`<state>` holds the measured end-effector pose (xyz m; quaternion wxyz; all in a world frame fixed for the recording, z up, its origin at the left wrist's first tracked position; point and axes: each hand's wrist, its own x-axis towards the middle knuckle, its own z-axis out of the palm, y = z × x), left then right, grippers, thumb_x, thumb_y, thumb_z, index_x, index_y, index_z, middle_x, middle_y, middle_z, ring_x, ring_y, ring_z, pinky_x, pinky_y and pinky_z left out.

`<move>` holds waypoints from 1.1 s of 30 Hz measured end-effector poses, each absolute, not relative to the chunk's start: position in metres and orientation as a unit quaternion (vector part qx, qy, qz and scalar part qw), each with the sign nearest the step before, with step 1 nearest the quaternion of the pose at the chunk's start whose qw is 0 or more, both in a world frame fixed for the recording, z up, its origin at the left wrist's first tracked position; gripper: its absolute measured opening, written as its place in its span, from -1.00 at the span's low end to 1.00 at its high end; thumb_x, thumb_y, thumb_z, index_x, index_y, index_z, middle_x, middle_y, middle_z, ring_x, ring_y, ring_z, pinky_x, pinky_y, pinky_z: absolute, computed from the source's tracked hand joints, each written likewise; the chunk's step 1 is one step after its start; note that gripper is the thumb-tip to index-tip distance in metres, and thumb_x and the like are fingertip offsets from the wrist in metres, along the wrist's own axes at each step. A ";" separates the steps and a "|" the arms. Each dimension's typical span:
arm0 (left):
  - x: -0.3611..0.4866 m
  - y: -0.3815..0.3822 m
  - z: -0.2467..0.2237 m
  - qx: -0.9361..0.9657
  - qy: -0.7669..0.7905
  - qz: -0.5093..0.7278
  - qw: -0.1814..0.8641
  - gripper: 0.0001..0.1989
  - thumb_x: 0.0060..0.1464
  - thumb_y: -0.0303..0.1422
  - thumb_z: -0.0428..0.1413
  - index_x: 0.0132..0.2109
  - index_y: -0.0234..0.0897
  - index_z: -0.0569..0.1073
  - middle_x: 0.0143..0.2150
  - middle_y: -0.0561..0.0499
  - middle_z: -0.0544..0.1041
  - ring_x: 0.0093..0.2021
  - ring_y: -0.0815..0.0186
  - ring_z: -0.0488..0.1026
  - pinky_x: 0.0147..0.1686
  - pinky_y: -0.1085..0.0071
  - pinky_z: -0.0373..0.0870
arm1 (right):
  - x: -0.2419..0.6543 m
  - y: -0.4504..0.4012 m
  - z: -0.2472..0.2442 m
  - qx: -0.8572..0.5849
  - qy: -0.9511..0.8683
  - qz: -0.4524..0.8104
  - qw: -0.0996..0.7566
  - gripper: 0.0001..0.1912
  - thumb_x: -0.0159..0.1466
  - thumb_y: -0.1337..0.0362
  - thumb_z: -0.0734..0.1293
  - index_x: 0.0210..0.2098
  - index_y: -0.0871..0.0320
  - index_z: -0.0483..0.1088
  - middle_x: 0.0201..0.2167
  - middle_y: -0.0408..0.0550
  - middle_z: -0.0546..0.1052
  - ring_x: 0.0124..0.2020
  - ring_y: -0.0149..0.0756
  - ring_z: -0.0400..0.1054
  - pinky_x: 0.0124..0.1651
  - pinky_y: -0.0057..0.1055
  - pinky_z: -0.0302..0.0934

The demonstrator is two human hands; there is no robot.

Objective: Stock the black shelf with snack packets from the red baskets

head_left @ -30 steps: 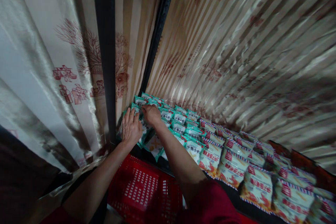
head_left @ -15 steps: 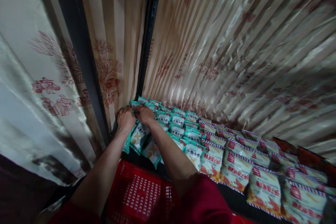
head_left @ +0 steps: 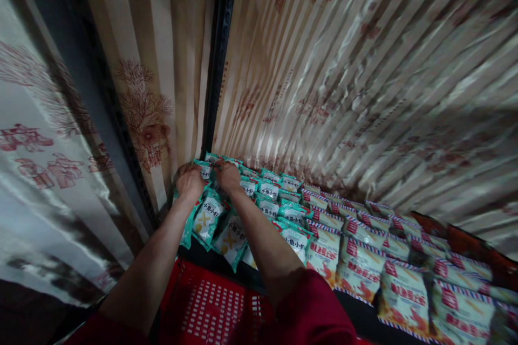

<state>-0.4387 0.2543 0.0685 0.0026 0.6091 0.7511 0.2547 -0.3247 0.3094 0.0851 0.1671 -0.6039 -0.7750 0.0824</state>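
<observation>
At the back left corner of the display, my left hand (head_left: 190, 182) has its fingers curled at the left edge of a teal-and-white snack bag (head_left: 204, 170). My right hand (head_left: 227, 176) is bent over the same bag's right side, its fingertips partly hidden. Around and in front of both hands stand rows of matching teal bags, such as a front one (head_left: 208, 218) tilted below my left hand and another (head_left: 230, 238) under my right forearm.
A red perforated basket (head_left: 210, 304) sits below my forearms. White bags with striped edges (head_left: 361, 267) fill the right of the dark shelf. Wrinkled printed sheeting (head_left: 275, 91) covers the back, with dark upright posts (head_left: 220, 59) at the left.
My hands have moved apart slightly, showing more of the bag between them. The view has shifted a little, so the posts and bags sit farther left.
</observation>
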 end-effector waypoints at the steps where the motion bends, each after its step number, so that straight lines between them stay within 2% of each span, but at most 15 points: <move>1: -0.437 0.258 0.069 0.615 0.747 0.253 0.011 -0.66 0.06 -0.53 -0.09 -0.10 -0.29 0.50 -0.06 -0.08 0.51 0.06 0.19 0.33 0.07 0.33 0.22 | -0.325 0.311 0.085 -0.607 -0.775 0.079 0.159 -0.68 0.26 0.24 0.21 -0.02 0.06 0.39 -0.03 -0.03 0.48 0.01 -0.25 0.32 0.04 -0.38 0.16; 5: -0.429 0.275 0.071 0.655 0.719 0.233 0.021 -0.60 0.03 -0.58 -0.11 -0.04 -0.30 0.46 0.00 -0.08 0.48 0.11 0.28 0.29 0.17 0.36 0.08 | -0.328 0.320 0.080 -0.611 -0.775 0.073 0.140 -0.73 0.25 0.23 0.21 -0.11 0.06 0.45 -0.12 -0.03 0.53 -0.05 -0.23 0.37 -0.03 -0.39 0.21; 7: -0.427 0.284 0.071 0.672 0.707 0.219 0.022 -0.55 0.02 -0.62 -0.12 0.01 -0.28 0.44 0.05 -0.06 0.45 0.16 0.33 0.24 0.23 0.36 -0.04 | -0.331 0.326 0.076 -0.598 -0.783 0.082 0.152 -0.73 0.25 0.26 0.21 -0.12 0.05 0.47 -0.14 -0.05 0.54 -0.07 -0.26 0.39 -0.04 -0.42 0.22; 9: -0.428 0.291 0.069 0.677 0.704 0.213 0.026 -0.53 0.01 -0.63 -0.13 0.02 -0.25 0.43 0.06 -0.03 0.45 0.16 0.35 0.24 0.24 0.35 -0.08 | -0.333 0.332 0.073 -0.577 -0.793 0.096 0.170 -0.73 0.24 0.31 0.21 -0.12 0.05 0.48 -0.13 -0.08 0.55 -0.08 -0.31 0.40 -0.02 -0.48 0.21; 14: -0.433 0.298 0.065 0.630 0.743 0.224 0.029 -0.64 0.08 -0.53 -0.10 -0.06 -0.24 0.49 -0.04 -0.07 0.50 0.08 0.18 0.30 0.08 0.34 0.19 | -0.329 0.344 0.071 -0.539 -0.807 0.132 0.202 -0.72 0.22 0.37 0.23 -0.14 0.06 0.48 -0.11 -0.14 0.54 -0.08 -0.38 0.40 0.01 -0.55 0.19; 16: -0.432 0.298 0.065 0.623 0.749 0.226 0.026 -0.66 0.08 -0.50 -0.08 -0.08 -0.26 0.50 -0.07 -0.09 0.51 0.05 0.15 0.31 0.03 0.33 0.24 | -0.322 0.349 0.071 -0.545 -0.801 0.124 0.216 -0.72 0.24 0.36 0.21 -0.12 0.09 0.47 -0.09 -0.12 0.53 -0.07 -0.38 0.40 0.01 -0.55 0.19; 20: -0.429 0.299 0.065 0.623 0.748 0.228 0.034 -0.66 0.06 -0.52 -0.08 -0.11 -0.25 0.52 -0.09 -0.08 0.52 0.04 0.15 0.31 0.01 0.34 0.26 | -0.310 0.361 0.072 -0.585 -0.777 0.092 0.212 -0.70 0.27 0.32 0.17 -0.07 0.11 0.44 -0.07 -0.07 0.52 -0.04 -0.35 0.39 0.04 -0.51 0.17; 25: -0.430 0.298 0.068 0.611 0.760 0.221 0.030 -0.68 0.07 -0.49 -0.07 -0.11 -0.22 0.51 -0.14 -0.08 0.53 0.02 0.16 0.33 0.00 0.34 0.27 | -0.311 0.376 0.072 -0.591 -0.791 0.055 0.150 -0.68 0.29 0.25 0.15 -0.04 0.11 0.42 -0.06 0.00 0.52 -0.01 -0.31 0.37 0.11 -0.43 0.10; 29: -0.432 0.298 0.069 0.617 0.756 0.216 0.028 -0.70 0.08 -0.47 -0.07 -0.13 -0.23 0.52 -0.14 -0.07 0.53 0.01 0.15 0.33 -0.02 0.34 0.28 | -0.318 0.384 0.069 -0.583 -0.805 0.042 0.101 -0.66 0.29 0.30 0.11 -0.02 0.13 0.40 -0.07 0.04 0.52 -0.01 -0.26 0.38 0.11 -0.36 0.09; 33: -0.432 0.298 0.068 0.621 0.753 0.218 0.017 -0.70 0.08 -0.48 -0.07 -0.13 -0.24 0.51 -0.17 -0.10 0.53 -0.01 0.15 0.35 -0.04 0.32 0.29 | -0.321 0.390 0.061 -0.597 -0.793 0.046 0.116 -0.63 0.28 0.34 0.11 0.02 0.16 0.38 -0.08 0.05 0.52 -0.02 -0.26 0.39 0.08 -0.38 0.13</move>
